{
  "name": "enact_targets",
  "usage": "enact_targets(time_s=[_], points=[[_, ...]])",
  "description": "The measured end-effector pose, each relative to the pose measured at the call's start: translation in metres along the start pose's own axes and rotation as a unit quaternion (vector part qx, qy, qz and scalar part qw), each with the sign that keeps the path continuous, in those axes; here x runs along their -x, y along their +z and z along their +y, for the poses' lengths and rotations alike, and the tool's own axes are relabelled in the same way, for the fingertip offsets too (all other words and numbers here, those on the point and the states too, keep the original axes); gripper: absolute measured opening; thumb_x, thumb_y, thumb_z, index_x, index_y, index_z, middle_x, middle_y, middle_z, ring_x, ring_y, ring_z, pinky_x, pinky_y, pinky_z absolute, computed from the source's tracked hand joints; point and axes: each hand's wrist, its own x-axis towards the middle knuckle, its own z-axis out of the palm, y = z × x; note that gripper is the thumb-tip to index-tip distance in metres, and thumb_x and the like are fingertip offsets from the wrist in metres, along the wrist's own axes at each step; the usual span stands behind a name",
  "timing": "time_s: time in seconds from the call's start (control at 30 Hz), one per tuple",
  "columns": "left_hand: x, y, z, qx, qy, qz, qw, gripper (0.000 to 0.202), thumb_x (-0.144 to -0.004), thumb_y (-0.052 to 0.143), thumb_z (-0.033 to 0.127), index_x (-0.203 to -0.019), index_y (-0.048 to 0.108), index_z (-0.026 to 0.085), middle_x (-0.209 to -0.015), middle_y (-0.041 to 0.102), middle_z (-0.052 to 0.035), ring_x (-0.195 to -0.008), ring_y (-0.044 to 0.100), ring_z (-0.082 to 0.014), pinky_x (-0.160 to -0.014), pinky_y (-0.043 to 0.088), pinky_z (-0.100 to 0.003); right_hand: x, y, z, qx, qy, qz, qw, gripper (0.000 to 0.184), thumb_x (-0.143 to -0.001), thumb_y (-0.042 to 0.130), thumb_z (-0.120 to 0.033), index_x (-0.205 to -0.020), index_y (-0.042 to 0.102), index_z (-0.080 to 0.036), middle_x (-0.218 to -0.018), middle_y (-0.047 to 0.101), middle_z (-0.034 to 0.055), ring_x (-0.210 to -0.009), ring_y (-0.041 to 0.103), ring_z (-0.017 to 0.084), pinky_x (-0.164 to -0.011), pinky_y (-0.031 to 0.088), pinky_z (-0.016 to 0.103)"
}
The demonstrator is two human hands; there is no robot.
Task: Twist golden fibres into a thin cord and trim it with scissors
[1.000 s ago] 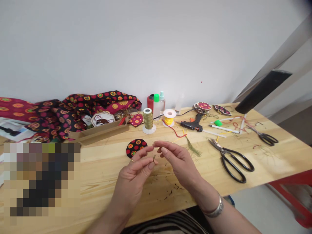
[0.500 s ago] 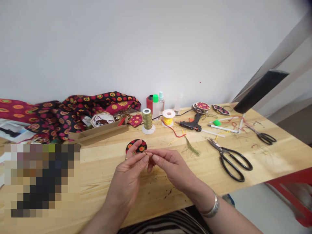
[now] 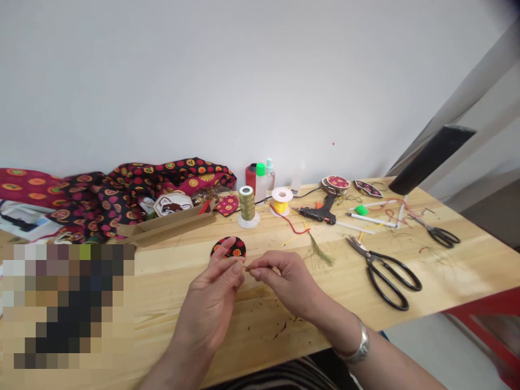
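The right hand (image 3: 293, 283) has dropped and closed in on the left hand (image 3: 209, 303) over the past second, bringing the fingertips nearly together above a wooden worktable (image 3: 162, 303). Thumb and forefinger of each hand pinch a short wisp of olive thread (image 3: 247, 268) (its ends are largely hidden by the fingers), held between the two hands. A raised left finger overlaps the view of a round floral patch (image 3: 239, 246) lying just beyond. Past the right hand, a loose olive tassel (image 3: 319, 251) lies near a black glue gun (image 3: 320, 215); black-handled shears (image 3: 369, 257) rest farther right.
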Motion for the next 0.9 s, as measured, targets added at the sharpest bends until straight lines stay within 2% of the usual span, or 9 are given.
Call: enact_targets(time_s=[0.1, 0.17, 0.23, 0.37, 0.47, 0.5, 0.7, 0.83, 0.9], points=[[0.001, -0.002, 0.008, 0.030, -0.012, -0.017, 0.999, 0.011, -0.062, 0.079, 0.023, -0.068, 0.074, 0.015, -0.104, 0.065, -0.0078, -0.058, 0.048, -0.0059, -0.049, 0.040, -0.019, -0.006, -0.003, -0.005, 0.119, -0.049, -0.025, 0.991, 0.016, -0.084, 0.057, -0.017, -0.085, 0.072, -0.021, -0.079, 0.069, 0.0017, -0.073, 0.061, 0.014, -0.070, 0.045, 0.026], [0.003, -0.005, 0.013, 0.037, -0.021, -0.015, 0.999, 0.015, -0.059, 0.081, 0.026, -0.066, 0.073, 0.015, -0.080, 0.070, -0.0070, -0.054, 0.049, -0.0073, -0.047, 0.041, -0.018, -0.014, -0.005, -0.008, 0.202, -0.088, -0.040, 0.975, 0.018, -0.086, 0.053, -0.016, -0.087, 0.070, -0.019, -0.081, 0.068, 0.0040, -0.076, 0.060, 0.015, -0.071, 0.045, 0.027], [0.006, -0.008, 0.016, 0.041, -0.018, -0.007, 0.999, 0.017, -0.056, 0.083, 0.027, -0.065, 0.073, 0.016, -0.067, 0.070, -0.0054, -0.055, 0.054, -0.0098, -0.050, 0.044, -0.019, -0.025, -0.006, -0.010, 0.277, -0.142, -0.038, 0.949, 0.019, -0.088, 0.050, -0.014, -0.085, 0.069, -0.017, -0.085, 0.067, 0.0059, -0.082, 0.057, 0.017, -0.076, 0.044, 0.029], [0.010, -0.015, 0.022, 0.027, 0.009, 0.007, 1.000, 0.016, -0.057, 0.082, 0.029, -0.064, 0.072, 0.019, -0.063, 0.068, -0.0020, -0.057, 0.057, -0.0108, -0.055, 0.048, -0.019, -0.053, -0.007, -0.013, 0.395, -0.244, -0.010, 0.885, 0.020, -0.088, 0.048, -0.012, -0.082, 0.066, -0.016, -0.089, 0.065, 0.0073, -0.087, 0.051, 0.019, -0.079, 0.041, 0.032], [0.013, -0.019, 0.030, 0.012, 0.032, 0.003, 0.999, 0.016, -0.060, 0.080, 0.032, -0.063, 0.071, 0.019, -0.059, 0.065, -0.0007, -0.057, 0.056, -0.0106, -0.055, 0.048, -0.018, -0.075, -0.007, -0.018, 0.438, -0.268, 0.015, 0.858, 0.021, -0.088, 0.044, -0.010, -0.084, 0.065, -0.016, -0.092, 0.064, 0.0084, -0.087, 0.049, 0.020, -0.079, 0.040, 0.035], [0.014, -0.020, 0.033, 0.007, 0.037, 0.002, 0.999, 0.017, -0.060, 0.080, 0.033, -0.062, 0.071, 0.019, -0.058, 0.064, -0.0005, -0.056, 0.055, -0.0108, -0.055, 0.048, -0.018, -0.083, -0.007, -0.021, 0.430, -0.267, 0.025, 0.862, 0.021, -0.087, 0.044, -0.009, -0.084, 0.064, -0.016, -0.093, 0.063, 0.0088, -0.088, 0.049, 0.020, -0.080, 0.039, 0.036], [0.017, -0.029, 0.044, -0.001, 0.059, -0.016, 0.998, 0.018, -0.062, 0.078, 0.034, -0.058, 0.069, 0.019, -0.054, 0.060, -0.0005, -0.055, 0.053, -0.0114, -0.053, 0.047, -0.019, -0.130, -0.010, -0.040, 0.276, -0.203, 0.104, 0.934, 0.017, -0.083, 0.049, -0.013, -0.076, 0.065, -0.017, -0.088, 0.064, 0.0071, -0.083, 0.055, 0.018, -0.080, 0.042, 0.035], [0.018, -0.033, 0.044, 0.012, 0.071, -0.029, 0.997, 0.017, -0.063, 0.078, 0.032, -0.057, 0.068, 0.019, -0.053, 0.058, -0.0002, -0.054, 0.052, -0.0111, -0.053, 0.046, -0.019, -0.158, -0.018, -0.051, 0.193, -0.147, 0.151, 0.958, 0.016, -0.083, 0.049, -0.019, -0.077, 0.064, -0.015, -0.062, 0.062, 0.0021, -0.060, 0.058, 0.015, -0.062, 0.047, 0.030], [0.018, -0.034, 0.044, 0.015, 0.076, -0.035, 0.996, 0.017, -0.063, 0.078, 0.031, -0.057, 0.068, 0.019, -0.052, 0.058, -0.0003, -0.054, 0.052, -0.0111, -0.052, 0.045, -0.019, -0.168, -0.026, -0.059, 0.146, -0.126, 0.164, 0.968, 0.017, -0.083, 0.048, -0.021, -0.079, 0.063, -0.013, -0.059, 0.062, 0.0019, -0.053, 0.059, 0.012, -0.054, 0.048, 0.027]])
